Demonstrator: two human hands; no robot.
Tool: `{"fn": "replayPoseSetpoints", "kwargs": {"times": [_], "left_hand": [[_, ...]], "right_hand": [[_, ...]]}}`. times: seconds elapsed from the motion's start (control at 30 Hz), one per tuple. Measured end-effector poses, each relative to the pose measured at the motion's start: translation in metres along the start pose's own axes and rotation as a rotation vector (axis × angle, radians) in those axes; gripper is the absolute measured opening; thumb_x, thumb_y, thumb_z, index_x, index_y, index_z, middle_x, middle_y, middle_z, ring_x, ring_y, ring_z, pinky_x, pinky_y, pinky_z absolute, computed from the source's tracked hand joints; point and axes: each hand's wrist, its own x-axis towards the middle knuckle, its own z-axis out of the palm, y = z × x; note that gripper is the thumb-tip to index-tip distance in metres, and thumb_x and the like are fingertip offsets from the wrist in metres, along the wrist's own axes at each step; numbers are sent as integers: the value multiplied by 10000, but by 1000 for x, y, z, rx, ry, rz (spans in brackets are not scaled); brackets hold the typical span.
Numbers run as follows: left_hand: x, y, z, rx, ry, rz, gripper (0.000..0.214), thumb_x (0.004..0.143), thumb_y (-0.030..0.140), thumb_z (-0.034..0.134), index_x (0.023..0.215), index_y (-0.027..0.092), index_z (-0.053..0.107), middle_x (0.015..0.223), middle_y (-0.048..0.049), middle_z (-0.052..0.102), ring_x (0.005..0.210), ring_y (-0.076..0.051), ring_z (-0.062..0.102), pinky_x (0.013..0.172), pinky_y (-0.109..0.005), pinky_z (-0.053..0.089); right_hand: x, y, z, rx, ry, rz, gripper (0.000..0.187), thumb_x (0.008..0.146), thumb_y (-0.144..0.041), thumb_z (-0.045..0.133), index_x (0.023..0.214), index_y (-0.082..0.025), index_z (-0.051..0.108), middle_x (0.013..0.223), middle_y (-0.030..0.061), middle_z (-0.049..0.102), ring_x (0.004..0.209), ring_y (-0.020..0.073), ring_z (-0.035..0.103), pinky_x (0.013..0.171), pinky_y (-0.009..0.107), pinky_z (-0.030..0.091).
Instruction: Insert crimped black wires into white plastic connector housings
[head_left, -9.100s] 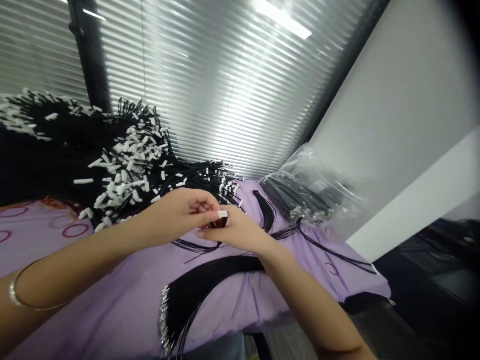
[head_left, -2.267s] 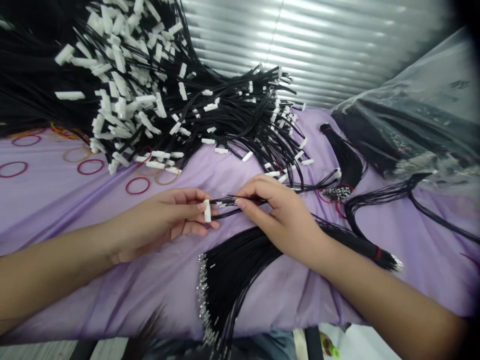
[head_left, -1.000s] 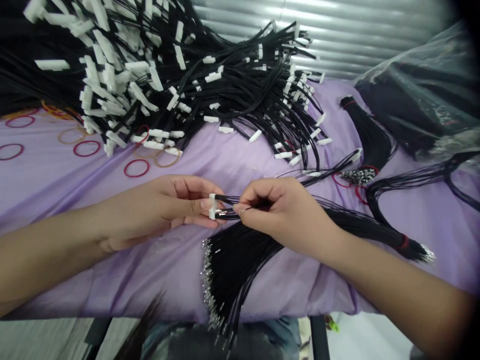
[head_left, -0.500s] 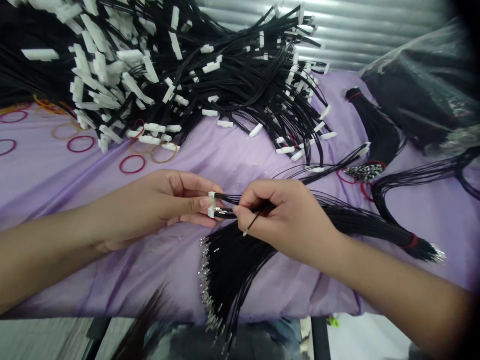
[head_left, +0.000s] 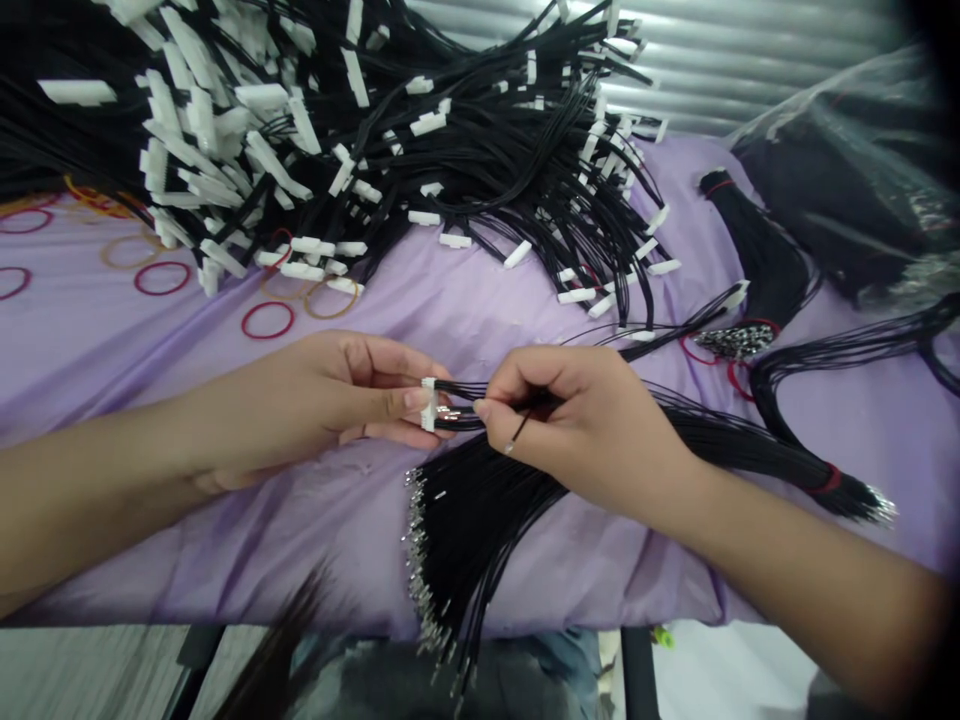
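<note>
My left hand (head_left: pixel 330 395) pinches a small white plastic connector (head_left: pixel 429 404) between thumb and fingers. Several thin black wires run from the connector to the right. My right hand (head_left: pixel 581 425) grips those black wires (head_left: pixel 461 405) right beside the connector, and one loose wire end sticks down between its fingers. Below both hands a fanned bundle of black wires with metal tips (head_left: pixel 457 530) lies on the purple cloth (head_left: pixel 225 520), tied with a red band (head_left: pixel 827 481) at its right end.
A big heap of black wire harnesses with white connectors (head_left: pixel 337 130) fills the back left. Red and tan rubber bands (head_left: pixel 266 320) lie on the cloth. Another tied bundle (head_left: pixel 750 260) and a clear plastic bag of wires (head_left: pixel 855 180) sit at the right. Blinds stand behind.
Both hands shifted slightly up the cloth, still joined at the connector. The loose wire end in my right hand has swung a little toward the connector.
</note>
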Motion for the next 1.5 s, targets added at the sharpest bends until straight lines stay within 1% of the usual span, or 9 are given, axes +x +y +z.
{"fn": "replayPoseSetpoints", "kwargs": {"times": [0.17,0.27,0.37,0.6,0.9,1.03,1.13,1.3,1.5], "left_hand": [[2,-3,-2,4,-43,21,100,824,98,641,912,103,690,821,-21,728,714,-86,665,629,-114,514],[3,-4,-2,3,-39,17,136,798,88,666,930,110,694,840,-24,731,735,-92,670,657,-127,524],[2,-4,-1,0,-27,13,142,782,76,672,919,106,697,826,-21,730,720,-92,668,637,-127,522],[1,-2,-1,-1,-31,22,158,787,58,661,930,110,703,817,-11,732,708,-86,672,631,-122,533],[1,1,3,-13,-11,24,104,765,45,670,860,87,679,753,-3,715,654,-78,657,587,-117,519],[2,-2,1,-37,-37,45,100,772,42,665,861,87,672,754,-3,710,660,-72,655,597,-110,517],[3,-6,-2,-46,-65,67,63,811,60,638,864,84,664,747,-1,695,662,-60,647,619,-104,516],[2,-10,-6,-48,-85,72,73,846,68,598,896,88,648,763,0,684,696,-57,656,642,-96,514],[6,-11,-8,-43,-108,73,58,795,120,659,850,129,679,772,23,701,736,-93,682,691,-143,524]], "right_hand": [[0,0,1,-11,-11,6,165,765,-185,619,617,-138,564,535,-46,489,498,42,368,432,175,281],[-1,0,1,-11,-33,3,165,766,-196,623,622,-138,565,537,-45,494,502,44,379,436,173,292],[-1,1,1,-26,-16,-2,160,761,-189,623,619,-140,566,537,-46,496,503,45,381,440,174,295],[-1,0,2,-47,-20,0,146,767,-192,619,632,-145,588,542,-39,527,500,53,409,444,183,305],[0,2,5,-127,-10,-80,109,770,-146,628,662,-138,620,565,-45,565,518,45,463,475,169,340],[0,1,4,-118,-37,-48,82,752,-118,632,672,-139,633,568,-49,559,517,43,456,467,169,331],[-1,0,3,-107,-59,-6,84,756,-130,626,674,-148,633,555,-48,546,504,48,442,451,177,317],[0,-2,2,-126,-59,0,100,759,-139,616,660,-156,620,543,-44,538,486,55,433,440,186,305],[0,-4,3,-141,-52,-4,121,759,-134,612,641,-154,596,531,-50,524,480,48,429,436,175,296]]}}
